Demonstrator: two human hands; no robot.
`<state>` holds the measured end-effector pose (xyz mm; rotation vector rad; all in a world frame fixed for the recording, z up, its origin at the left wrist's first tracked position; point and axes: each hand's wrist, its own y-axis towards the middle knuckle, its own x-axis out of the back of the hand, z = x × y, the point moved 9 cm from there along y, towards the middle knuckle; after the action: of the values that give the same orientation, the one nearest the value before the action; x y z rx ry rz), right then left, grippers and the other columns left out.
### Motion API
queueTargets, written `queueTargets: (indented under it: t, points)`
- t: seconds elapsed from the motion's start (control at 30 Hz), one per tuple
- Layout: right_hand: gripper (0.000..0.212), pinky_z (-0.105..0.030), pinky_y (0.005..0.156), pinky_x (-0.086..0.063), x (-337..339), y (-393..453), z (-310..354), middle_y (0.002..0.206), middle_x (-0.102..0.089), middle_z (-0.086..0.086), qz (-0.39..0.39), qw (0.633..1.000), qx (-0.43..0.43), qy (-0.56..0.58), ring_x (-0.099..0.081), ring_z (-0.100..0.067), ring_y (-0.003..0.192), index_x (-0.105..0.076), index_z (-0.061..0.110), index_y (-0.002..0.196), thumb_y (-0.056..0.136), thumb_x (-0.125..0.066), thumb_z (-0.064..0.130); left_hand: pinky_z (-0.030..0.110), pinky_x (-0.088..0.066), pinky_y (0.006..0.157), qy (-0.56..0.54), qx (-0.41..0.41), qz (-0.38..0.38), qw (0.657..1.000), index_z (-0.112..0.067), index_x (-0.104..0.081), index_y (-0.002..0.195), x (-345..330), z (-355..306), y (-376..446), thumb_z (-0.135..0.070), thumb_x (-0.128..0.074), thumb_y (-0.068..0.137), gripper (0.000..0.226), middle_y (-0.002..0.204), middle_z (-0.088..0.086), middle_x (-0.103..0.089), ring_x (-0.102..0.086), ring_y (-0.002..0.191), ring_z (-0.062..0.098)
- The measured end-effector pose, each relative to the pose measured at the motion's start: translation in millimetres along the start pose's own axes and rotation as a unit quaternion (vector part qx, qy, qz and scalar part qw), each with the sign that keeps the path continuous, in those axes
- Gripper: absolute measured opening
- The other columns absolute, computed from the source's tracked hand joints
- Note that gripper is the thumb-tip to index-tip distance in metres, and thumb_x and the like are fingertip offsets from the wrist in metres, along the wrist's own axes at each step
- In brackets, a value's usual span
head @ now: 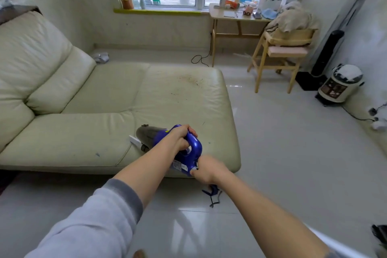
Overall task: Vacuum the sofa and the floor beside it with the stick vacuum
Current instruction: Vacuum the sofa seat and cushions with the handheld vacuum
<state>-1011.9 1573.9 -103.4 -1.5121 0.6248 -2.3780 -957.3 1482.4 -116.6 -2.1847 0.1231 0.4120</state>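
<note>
A pale wooden chair [278,56] draped with a beige cloth stands near a cluttered wooden desk [236,19] under the window, and a black cable [200,58] loops on the glossy white tile floor [293,153] behind the sofa. One blue handheld vacuum with a grey dust cup [173,144] rests on the near seat of the cream leather sofa [104,94], its white nozzle touching the cushion. Dark crumbs [188,79] scatter across the far cushion. The left hand [180,138] grasps the vacuum's loop handle; the right hand [206,168] pinches at its rear end. Two bare forearms reach forward.
</note>
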Motion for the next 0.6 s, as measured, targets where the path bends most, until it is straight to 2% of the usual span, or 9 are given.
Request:
queueTargets:
  t: [0.13,0.3,0.43,0.6]
  points:
    - [0.018,-0.034,0.068,-0.047,1.2,-8.0,-16.5,0.087,-0.06,-0.007,-0.003,1.0,-0.002,0.013,-0.06,-0.027,0.083,-0.055,0.012,0.093,0.089,-0.049,0.029,0.021,-0.034,0.048,0.005,-0.011,-0.001,1.0,-0.012,-0.038,0.059,-12.8,8.4,0.7,-0.001,-0.033,0.097,0.04,0.033,0.002,-0.038,-0.034,0.049,0.012]
    - [0.022,-0.037,0.071,-0.052,4.4,-8.6,-24.8,0.086,-0.064,-0.006,-0.002,1.0,0.01,0.004,-0.062,-0.026,0.081,-0.058,0.013,0.094,0.088,-0.05,0.033,0.02,-0.032,0.036,-0.045,-0.031,-0.002,0.998,-0.013,-0.034,0.062,-15.0,10.1,2.4,-0.003,-0.031,0.098,0.038,0.033,-0.002,-0.034,-0.033,0.027,0.01]
    - [0.024,-0.038,0.069,-0.051,6.8,-2.6,-4.0,0.087,-0.064,-0.009,-0.01,0.999,0.029,0.013,-0.062,-0.03,0.082,-0.057,0.011,0.094,0.087,-0.049,0.033,0.017,-0.031,0.034,-0.052,-0.055,-0.003,0.997,-0.014,-0.033,0.063,-0.5,-9.2,-1.9,-0.003,-0.029,0.099,0.038,0.033,-0.002,-0.034,-0.031,0.026,0.009]
    - [0.017,-0.034,0.067,-0.043,3.3,15.7,60.4,0.086,-0.058,-0.008,-0.011,0.997,0.074,0.008,-0.056,-0.029,0.079,-0.048,0.014,0.09,0.092,-0.047,0.03,0.013,-0.03,0.032,-0.068,-0.096,-0.015,0.993,-0.014,-0.032,0.063,48.3,-57.3,-9.3,-0.004,-0.029,0.099,0.038,0.034,-0.003,-0.033,-0.032,0.025,0.007]
